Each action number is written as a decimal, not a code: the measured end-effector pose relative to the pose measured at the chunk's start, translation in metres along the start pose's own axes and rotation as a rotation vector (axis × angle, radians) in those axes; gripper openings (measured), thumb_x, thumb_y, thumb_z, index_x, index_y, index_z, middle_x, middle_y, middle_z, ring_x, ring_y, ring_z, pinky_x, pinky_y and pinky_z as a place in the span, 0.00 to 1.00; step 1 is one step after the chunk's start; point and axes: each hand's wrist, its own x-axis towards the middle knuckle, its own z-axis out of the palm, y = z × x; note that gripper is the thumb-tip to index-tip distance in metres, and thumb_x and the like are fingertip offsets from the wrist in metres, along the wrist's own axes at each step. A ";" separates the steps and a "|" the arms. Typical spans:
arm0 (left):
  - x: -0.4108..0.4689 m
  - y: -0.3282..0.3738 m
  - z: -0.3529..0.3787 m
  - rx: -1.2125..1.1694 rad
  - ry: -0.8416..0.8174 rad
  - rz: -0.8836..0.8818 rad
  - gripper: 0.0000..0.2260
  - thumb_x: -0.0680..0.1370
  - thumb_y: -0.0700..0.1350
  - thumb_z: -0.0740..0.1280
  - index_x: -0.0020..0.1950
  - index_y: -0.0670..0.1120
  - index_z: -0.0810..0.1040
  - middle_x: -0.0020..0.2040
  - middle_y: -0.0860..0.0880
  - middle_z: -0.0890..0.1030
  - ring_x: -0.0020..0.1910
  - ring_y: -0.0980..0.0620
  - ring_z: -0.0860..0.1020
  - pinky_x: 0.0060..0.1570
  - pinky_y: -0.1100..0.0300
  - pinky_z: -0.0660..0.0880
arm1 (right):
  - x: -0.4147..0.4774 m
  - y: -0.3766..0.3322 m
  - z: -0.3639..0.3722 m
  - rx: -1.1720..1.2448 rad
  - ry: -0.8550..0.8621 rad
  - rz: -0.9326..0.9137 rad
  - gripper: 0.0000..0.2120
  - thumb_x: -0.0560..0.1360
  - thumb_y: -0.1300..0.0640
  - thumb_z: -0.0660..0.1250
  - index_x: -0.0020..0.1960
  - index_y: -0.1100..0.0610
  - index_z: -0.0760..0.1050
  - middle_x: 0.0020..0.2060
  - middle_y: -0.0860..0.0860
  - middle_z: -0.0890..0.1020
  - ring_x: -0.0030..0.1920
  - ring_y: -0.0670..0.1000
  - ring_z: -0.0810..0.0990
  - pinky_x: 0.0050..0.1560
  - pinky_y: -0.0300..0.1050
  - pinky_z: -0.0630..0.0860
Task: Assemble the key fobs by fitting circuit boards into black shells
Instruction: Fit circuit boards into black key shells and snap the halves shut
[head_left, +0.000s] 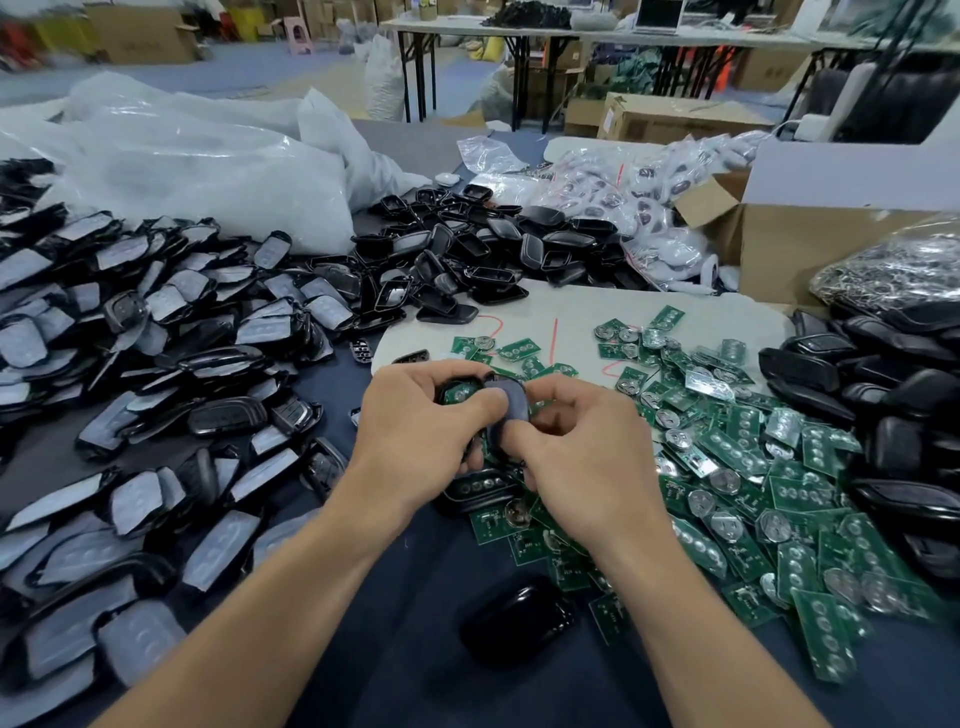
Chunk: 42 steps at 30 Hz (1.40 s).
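- Both hands meet at the middle of the table, low over the near edge of the green spread. The left hand (415, 431) curls round a black shell (448, 385) and cradles it with the cavity facing up. A green circuit board (460, 394) sits inside it.
- The right hand (576, 447) pinches a dark cover (514, 405), thumb on top, and lays it against the shell's right side. My read is that it's being lined up to close over the board.
- Whether any edge has clicked home I can't tell, because fingers hide the seam.
- Directly beneath the hands a second shell (478, 491) lies flat on the table with a row of round contacts showing. It's parked close, probably as the next one in line.
- The loose circuit boards (753, 467) fan out to the right, touching and overlapping, an easy reach for the right hand.
- The film-backed shells (130, 364) are heaped on the left, so each hand feeds from its own side.
- Empty black frames (467, 249) are piled at the back, and more black casings (883, 389) are stacked far right.
- One glossy black fob (519, 623) lies alone near the body, apart from every pile. It looks like a closed unit set aside.
- The next move calls for even pressure. A tilted cover could pinch the board's edge.
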 end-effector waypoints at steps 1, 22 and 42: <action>0.000 0.001 0.000 -0.002 0.015 0.013 0.11 0.72 0.39 0.78 0.42 0.57 0.87 0.26 0.45 0.80 0.20 0.50 0.73 0.24 0.60 0.75 | -0.001 -0.001 0.000 0.025 -0.024 -0.001 0.08 0.72 0.60 0.72 0.45 0.46 0.84 0.29 0.51 0.84 0.26 0.50 0.76 0.28 0.47 0.73; 0.001 0.017 -0.024 -0.284 -0.422 0.032 0.06 0.70 0.46 0.76 0.45 0.47 0.88 0.35 0.45 0.84 0.26 0.50 0.75 0.22 0.63 0.70 | 0.000 -0.001 -0.014 0.954 -0.597 0.272 0.12 0.66 0.63 0.81 0.42 0.54 0.80 0.46 0.60 0.86 0.43 0.55 0.86 0.47 0.45 0.84; 0.008 0.003 -0.036 -0.089 -0.512 -0.162 0.13 0.72 0.41 0.72 0.56 0.42 0.87 0.26 0.50 0.79 0.17 0.57 0.65 0.38 0.68 0.73 | -0.009 -0.010 -0.006 -0.108 0.130 -0.222 0.26 0.66 0.58 0.78 0.38 0.24 0.79 0.35 0.30 0.83 0.38 0.37 0.84 0.41 0.31 0.80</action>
